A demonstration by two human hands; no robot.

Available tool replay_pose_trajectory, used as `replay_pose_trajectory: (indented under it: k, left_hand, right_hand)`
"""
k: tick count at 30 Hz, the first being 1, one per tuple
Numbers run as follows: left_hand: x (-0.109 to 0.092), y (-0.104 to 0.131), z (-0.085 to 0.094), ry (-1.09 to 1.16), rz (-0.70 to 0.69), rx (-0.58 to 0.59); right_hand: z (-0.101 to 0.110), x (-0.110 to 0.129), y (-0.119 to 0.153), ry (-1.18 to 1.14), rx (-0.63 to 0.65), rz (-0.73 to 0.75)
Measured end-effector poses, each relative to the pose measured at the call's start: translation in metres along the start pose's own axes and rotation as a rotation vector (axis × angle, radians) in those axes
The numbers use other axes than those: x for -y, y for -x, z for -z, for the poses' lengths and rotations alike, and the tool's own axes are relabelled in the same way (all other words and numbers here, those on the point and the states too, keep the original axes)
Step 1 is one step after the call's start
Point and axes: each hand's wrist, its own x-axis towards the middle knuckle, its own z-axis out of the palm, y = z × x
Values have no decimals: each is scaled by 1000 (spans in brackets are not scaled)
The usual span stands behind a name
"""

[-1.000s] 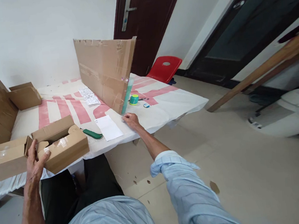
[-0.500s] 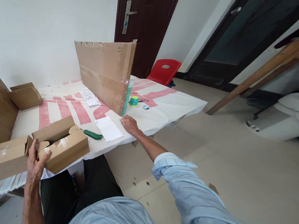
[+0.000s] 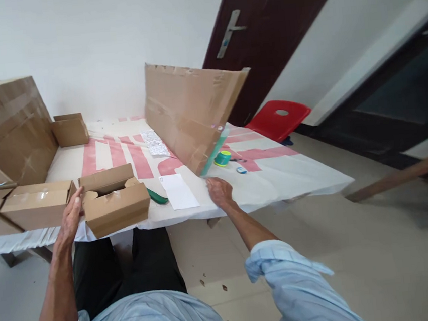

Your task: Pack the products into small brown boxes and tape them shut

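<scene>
My left hand lies along the left side of a small open cardboard box, its fingers stretched out against the wall. The box has its flaps raised and sits at the table's front edge. Far to the right, my right hand rests on the table with curled fingers, just in front of the lower corner of a large upright cardboard panel. Whatever its fingers hold, if anything, is hidden. Between the hands lie a white sheet of paper and a green-handled cutter.
Closed cardboard boxes line the front left, with a big carton behind them. Beyond the panel are a green tape roll and a small blue round item. A red chair stands past the table.
The view has swung left, so the scene sits further right. My left thumb has come off the box's top, and the hand now lies at its side. My right hand stays by the panel.
</scene>
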Motion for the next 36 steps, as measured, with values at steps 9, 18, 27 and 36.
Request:
replay_pose_trajectory:
  k: [9,18,27,36]
  left_hand:
    - [4,10,2,186,40,86]
    - [20,13,8,346,-29,271]
    - [16,20,22,62,-114,448]
    - [18,21,24,-9,-141,481]
  right_hand:
    - [0,3,11,-17,-33,84]
    - [31,52,-2,-135,-244,186]
    - [118,221,13,-570,-214,683]
    - [132,304,48,-269,305,1274]
